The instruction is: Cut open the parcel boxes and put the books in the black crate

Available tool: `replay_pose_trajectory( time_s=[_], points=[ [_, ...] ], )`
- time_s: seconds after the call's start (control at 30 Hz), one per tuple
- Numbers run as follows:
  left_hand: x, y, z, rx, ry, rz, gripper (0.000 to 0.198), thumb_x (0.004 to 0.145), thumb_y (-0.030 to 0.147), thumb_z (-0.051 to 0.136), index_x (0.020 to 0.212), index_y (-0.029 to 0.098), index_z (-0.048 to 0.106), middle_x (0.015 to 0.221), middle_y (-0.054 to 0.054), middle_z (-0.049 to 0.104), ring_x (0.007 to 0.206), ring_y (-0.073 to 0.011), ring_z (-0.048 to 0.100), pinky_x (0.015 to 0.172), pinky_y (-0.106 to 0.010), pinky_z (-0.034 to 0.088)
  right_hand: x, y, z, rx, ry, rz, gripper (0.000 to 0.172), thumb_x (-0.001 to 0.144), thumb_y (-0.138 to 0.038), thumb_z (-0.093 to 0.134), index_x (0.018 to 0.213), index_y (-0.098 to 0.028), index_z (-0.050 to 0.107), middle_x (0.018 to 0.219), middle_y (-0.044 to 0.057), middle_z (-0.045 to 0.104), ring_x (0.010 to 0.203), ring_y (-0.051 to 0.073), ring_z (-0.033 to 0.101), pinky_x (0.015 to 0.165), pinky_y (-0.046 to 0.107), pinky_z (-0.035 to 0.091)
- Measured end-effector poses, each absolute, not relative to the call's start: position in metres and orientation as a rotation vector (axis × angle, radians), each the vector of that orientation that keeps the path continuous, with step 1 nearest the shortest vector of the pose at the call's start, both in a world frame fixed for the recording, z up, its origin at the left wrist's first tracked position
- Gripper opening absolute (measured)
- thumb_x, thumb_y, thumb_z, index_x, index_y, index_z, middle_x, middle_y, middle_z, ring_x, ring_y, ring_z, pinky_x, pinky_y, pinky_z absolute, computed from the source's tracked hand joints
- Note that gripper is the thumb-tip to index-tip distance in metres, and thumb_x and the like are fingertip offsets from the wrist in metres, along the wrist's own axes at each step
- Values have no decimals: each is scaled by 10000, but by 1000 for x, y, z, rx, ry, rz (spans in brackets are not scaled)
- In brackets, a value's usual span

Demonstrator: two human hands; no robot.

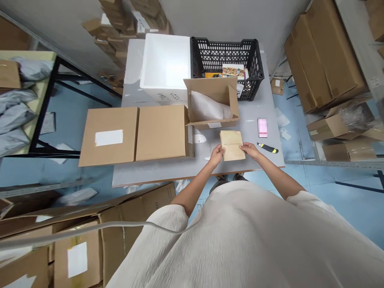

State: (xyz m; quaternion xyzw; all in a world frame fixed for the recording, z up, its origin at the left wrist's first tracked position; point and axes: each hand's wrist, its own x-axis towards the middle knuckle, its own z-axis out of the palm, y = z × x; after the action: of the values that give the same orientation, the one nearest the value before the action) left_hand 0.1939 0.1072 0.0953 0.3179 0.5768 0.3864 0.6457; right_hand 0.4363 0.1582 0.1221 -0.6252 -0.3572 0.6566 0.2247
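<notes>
Tan paperback [232, 146]: in front of me at the table's near edge, cover up, square to my body; held by both side edges, so the cover stays clear. Can't tell if it's lifted or resting.
Left hand [216, 155]: curled and nearly closed, gripping the book's left edge.
Right hand [250, 150]: fingers loosely spread, holding the right edge from above.
Nearby: open cardboard box [213, 102] just past the book, flaps up, seemingly for easy reach to the white wrapping [205, 106] inside. Black-and-yellow box cutter [267, 148] and pink packet [262, 128] lie right, beside my right hand, off the working spot.
Rest: flat cardboard mailer [133, 136] with white label on the left of the grey table [198, 176]; white foam box [165, 60] and black plastic crate [226, 68] with books [232, 71] at the far end, out of my way.
</notes>
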Motion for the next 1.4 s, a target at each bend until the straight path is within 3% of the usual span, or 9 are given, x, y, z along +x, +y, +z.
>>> replay_pose_trajectory(
  time_s=[0.17,0.3,0.43,0.53,0.77,0.87,1.1,1.3,1.4],
  points=[
    [202,114,106,839,1528,848,447,988,314,694,1415,194,742,1375,-129,811,1329,-303,734,1196,-447,568,443,162,141,-1669,-983,1726,591,629,-550,1057,951,-251,662,933,62,859,947,284,793,867,392,624],
    [218,111,117,940,1623,896,543,960,243,736,1502,216,706,1589,-166,689,1419,-334,698,1236,-466,542,442,160,154,-1643,-1041,1604,593,665,-571,1015,1010,-269,639,892,41,833,891,290,798,826,407,628],
    [245,111,129,803,1375,890,532,1007,333,745,1527,226,705,1515,-157,762,1457,-330,695,1225,-484,560,429,152,165,-1754,-1324,1376,364,836,-472,856,1084,-273,681,911,19,832,839,267,786,792,382,608],
    [257,112,137,646,1235,977,543,976,517,814,1423,211,769,1436,-148,807,1405,-339,731,1191,-491,587,417,141,171,-1768,-1769,1038,206,952,-366,741,1135,-271,754,1013,37,858,950,278,784,928,406,581],
    [250,113,138,507,1173,1144,593,755,623,990,1097,182,788,1046,-81,855,989,-236,793,923,-369,650,411,111,172,-1500,-2359,595,382,1115,-373,634,1432,-218,779,1307,166,825,1173,350,709,1041,463,487],
    [243,116,133,497,1208,1125,518,758,600,975,1003,202,751,942,-37,822,895,-204,764,870,-351,634,417,107,167,-1394,-2419,640,383,1151,-392,569,1427,-244,790,1426,160,772,1278,350,681,1115,493,478],
    [225,116,127,490,1160,1096,616,748,628,961,1142,208,742,1114,-98,862,1098,-294,796,961,-417,636,457,125,151,-1622,-2071,747,597,1063,-442,631,1614,-212,623,1602,205,638,1440,398,601,1220,595,486],
    [218,114,123,483,1208,1111,634,726,696,909,1125,240,723,1101,-67,846,1030,-265,782,900,-380,612,479,128,153,-1598,-1639,1511,574,956,-697,731,1268,-218,775,1011,77,820,970,292,775,974,470,647],
    [220,116,125,511,1242,1089,669,734,751,876,1130,238,710,1073,-79,839,1024,-279,781,905,-399,611,484,130,158,-1470,-1511,1771,609,858,-760,829,1132,-216,806,906,51,818,860,267,778,894,441,664]
  ],
)
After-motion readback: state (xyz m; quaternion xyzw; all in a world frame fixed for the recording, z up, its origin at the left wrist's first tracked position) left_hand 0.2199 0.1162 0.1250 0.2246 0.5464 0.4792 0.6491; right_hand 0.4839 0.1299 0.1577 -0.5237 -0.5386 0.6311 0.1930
